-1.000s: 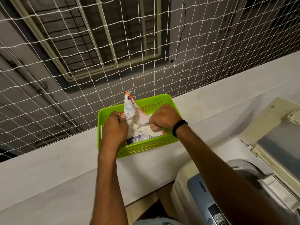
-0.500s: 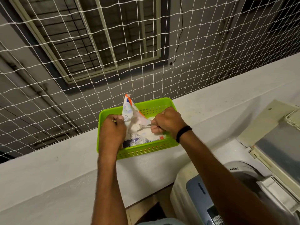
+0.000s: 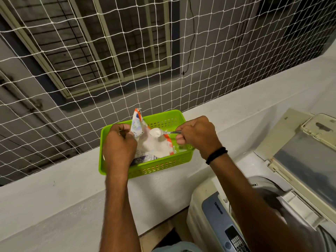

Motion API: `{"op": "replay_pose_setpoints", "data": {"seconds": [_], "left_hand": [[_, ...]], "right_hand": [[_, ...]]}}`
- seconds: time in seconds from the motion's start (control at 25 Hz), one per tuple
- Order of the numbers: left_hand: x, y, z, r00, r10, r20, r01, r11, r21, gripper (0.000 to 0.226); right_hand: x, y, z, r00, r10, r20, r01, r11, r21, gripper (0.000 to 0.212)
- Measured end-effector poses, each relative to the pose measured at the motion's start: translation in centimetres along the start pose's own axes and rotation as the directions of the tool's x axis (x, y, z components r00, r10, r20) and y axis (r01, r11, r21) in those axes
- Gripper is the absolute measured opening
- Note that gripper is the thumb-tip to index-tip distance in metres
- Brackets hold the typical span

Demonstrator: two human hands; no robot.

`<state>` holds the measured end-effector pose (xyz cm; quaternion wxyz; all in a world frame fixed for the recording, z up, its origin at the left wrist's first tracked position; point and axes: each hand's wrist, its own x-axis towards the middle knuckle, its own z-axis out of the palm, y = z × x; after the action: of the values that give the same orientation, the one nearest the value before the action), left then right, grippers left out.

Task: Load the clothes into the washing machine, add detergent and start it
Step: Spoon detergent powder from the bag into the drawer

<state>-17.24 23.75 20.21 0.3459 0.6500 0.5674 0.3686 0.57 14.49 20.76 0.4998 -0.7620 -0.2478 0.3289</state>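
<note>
A spoon (image 3: 164, 132) heaped with white detergent powder (image 3: 156, 132) rides just off the knuckles of the right hand (image 3: 198, 135), which is curled tight around the thin metal handle. That's a load to respect: light, loose, dry grains in a soft mound that will probably spill at the slightest tilt, so the scoop end wants to travel level. The handle looks smooth and slender, likely slippery, and is best held far back, as it is here. Directly beneath the spoon gapes the detergent packet (image 3: 136, 124), thin crinkly film in white with orange and blue print, floppy, no shape of its own. The left hand (image 3: 120, 144) has its fingers closed on the torn edge, on the side away from the spoon, holding the mouth open, with more of the powder banked inside. Around both hands sits the green basket (image 3: 163, 167), rigid slotted plastic, resting on a pale painted ledge (image 3: 54, 195). Below the right forearm the washing machine (image 3: 214, 213) stands with its lid (image 3: 305, 166) raised. Beyond everything hangs a white knotted net (image 3: 91, 70).
</note>
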Motion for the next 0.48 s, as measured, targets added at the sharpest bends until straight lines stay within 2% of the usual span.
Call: {"op": "replay_pose_setpoints", "data": {"seconds": [0.08, 0.24, 0.48], "left_hand": [[-0.3, 0.3, 0.2, 0.998, 0.040, -0.038, -0.042, 0.998, -0.046, 0.017], [-0.8, 0.8, 0.2, 0.975, 0.110, -0.195, -0.145, 0.974, -0.173, 0.025], [-2.4, 2.9, 1.5, 0.940, 0.147, -0.308, -0.272, 0.867, -0.418, 0.018]], "right_hand": [[-0.6, -0.6, -0.4, 0.999, 0.031, 0.027, -0.035, 0.988, 0.149, 0.019], [-1.6, -1.0, -1.7, 0.984, 0.100, 0.146, -0.146, 0.924, 0.354, 0.025], [-2.7, -0.3, -3.7, 0.981, 0.120, 0.155, -0.175, 0.891, 0.420, 0.026]]}}
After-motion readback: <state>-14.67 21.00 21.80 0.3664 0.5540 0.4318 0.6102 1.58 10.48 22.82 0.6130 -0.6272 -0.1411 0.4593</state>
